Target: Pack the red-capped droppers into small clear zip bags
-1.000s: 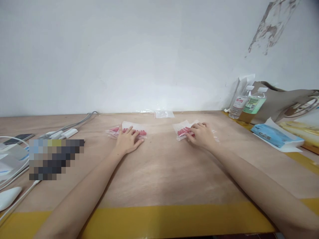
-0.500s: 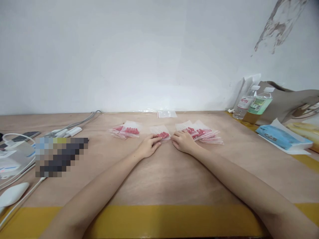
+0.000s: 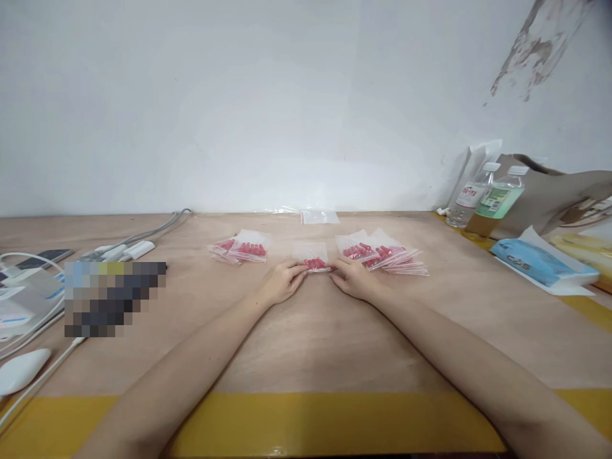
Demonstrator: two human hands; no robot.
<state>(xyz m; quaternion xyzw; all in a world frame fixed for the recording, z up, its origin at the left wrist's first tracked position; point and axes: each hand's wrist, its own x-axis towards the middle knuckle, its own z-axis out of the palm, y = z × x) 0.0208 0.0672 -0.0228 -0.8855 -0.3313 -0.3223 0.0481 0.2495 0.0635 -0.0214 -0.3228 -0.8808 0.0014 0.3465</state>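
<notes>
A small clear zip bag (image 3: 310, 250) with several red capsules at its near end lies flat on the table between my hands. My left hand (image 3: 285, 280) pinches the bag's near left corner between thumb and fingers. At the near right corner, my right hand (image 3: 352, 276) grips the same edge with closed fingers. To the left lies a small group of similar bags (image 3: 249, 248) holding red capsules. A larger, overlapping spread of filled bags (image 3: 387, 254) sits just beyond and right of my right hand.
Against the wall lies a flat clear bag (image 3: 319, 217). At right stand two drink bottles (image 3: 497, 201), a blue tissue pack (image 3: 542, 262) and a grey-brown bag (image 3: 549, 191). Chargers and cables (image 3: 29, 299) and a blurred-out dark object (image 3: 115, 306) occupy the left side.
The bag between my hands now lies straighter, its capsules spread along the near edge. My right hand has shifted slightly and now holds the bag's right corner.
</notes>
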